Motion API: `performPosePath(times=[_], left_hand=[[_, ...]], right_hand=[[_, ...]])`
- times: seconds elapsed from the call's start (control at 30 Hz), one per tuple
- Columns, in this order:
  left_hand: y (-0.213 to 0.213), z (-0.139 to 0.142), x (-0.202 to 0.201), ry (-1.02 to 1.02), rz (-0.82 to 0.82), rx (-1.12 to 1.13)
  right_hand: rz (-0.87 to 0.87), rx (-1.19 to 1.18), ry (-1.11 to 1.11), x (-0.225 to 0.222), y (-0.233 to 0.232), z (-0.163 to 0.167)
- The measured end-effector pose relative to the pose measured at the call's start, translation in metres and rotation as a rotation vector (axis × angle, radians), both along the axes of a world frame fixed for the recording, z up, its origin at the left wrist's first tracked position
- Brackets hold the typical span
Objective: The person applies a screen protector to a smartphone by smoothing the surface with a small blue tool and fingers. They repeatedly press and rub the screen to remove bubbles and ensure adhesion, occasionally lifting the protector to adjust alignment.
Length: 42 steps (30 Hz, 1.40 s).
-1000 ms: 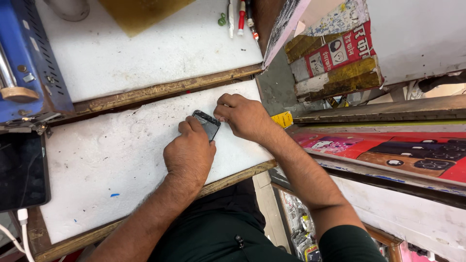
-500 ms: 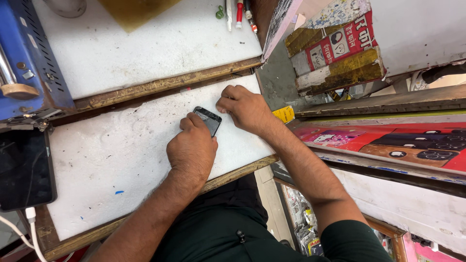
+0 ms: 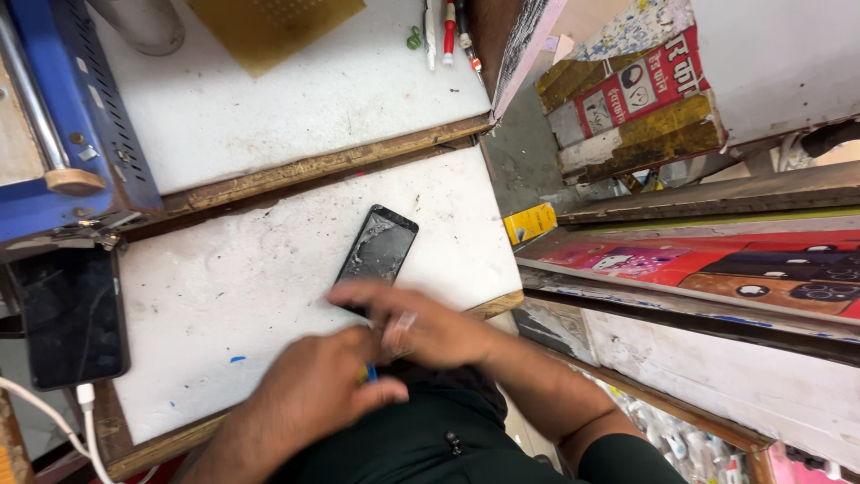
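A dark phone [image 3: 378, 246] with a badly cracked, scuffed face lies at an angle on the white work board [image 3: 224, 287]. My right hand [image 3: 417, 324], blurred and wearing a ring, hovers over the phone's near end with its fingers spread, and the fingertips reach the phone's lower corner. My left hand [image 3: 313, 399] is just in front of it at the board's near edge, fingers curled. A small blue object [image 3: 369, 373] shows between its fingers, too small to tell what it is. Both forearms come in from the bottom.
A blue machine [image 3: 85, 108] stands at the far left. A second dark phone [image 3: 72, 314] on a white cable [image 3: 90, 421] lies below it. A yellow-brown mat [image 3: 269, 27] and pens [image 3: 448, 27] rest on the upper board. A small yellow box [image 3: 530, 222] and colourful panels [image 3: 717, 269] are on the right.
Both hands have pulled back toward my body off the phone, which now lies uncovered on the board. The view has also shifted down slightly.
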<state>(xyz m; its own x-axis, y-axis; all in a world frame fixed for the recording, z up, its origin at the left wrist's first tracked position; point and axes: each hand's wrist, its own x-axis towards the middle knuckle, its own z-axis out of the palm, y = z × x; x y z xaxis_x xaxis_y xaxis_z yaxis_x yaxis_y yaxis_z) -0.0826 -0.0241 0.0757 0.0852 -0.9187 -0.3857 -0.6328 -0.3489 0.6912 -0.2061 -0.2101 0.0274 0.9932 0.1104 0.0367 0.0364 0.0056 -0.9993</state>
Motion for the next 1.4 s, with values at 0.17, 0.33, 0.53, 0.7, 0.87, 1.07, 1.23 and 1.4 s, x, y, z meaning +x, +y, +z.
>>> performPosePath(times=[0.17, 0.33, 0.53, 0.7, 0.87, 1.07, 1.23, 1.4], left_hand=[[0.039, 0.004, 0.007, 0.291, 0.117, -0.276], [0.047, -0.026, 0.05, -0.122, 0.499, -0.244], [0.029, -0.047, 0.053, -0.724, 0.491, -0.198], [-0.022, -0.048, -0.019, -0.626, 0.455, -0.396], [-0.039, -0.053, -0.02, -0.57, 0.376, -0.282], [-0.014, -0.054, 0.025, -0.693, 0.204, -0.245], [0.01, -0.051, 0.047, -0.767, 0.368, -0.39], [0.073, -0.035, 0.075, -0.985, 0.978, -0.504]], right_hand=[[0.449, 0.531, 0.368, -0.008, 0.032, -0.023], [0.1, -0.14, 0.138, -0.002, -0.036, -0.009], [-0.369, -0.944, -0.008, 0.03, -0.084, 0.009], [-0.35, -1.011, 0.027, 0.038, -0.08, 0.0], [-0.359, -1.032, 0.054, 0.033, -0.079, -0.006], [-0.31, -1.087, -0.051, 0.022, -0.055, -0.007], [-0.37, -1.08, -0.078, 0.012, -0.032, -0.011], [-0.427, -1.048, -0.027, 0.007, -0.024, -0.017]])
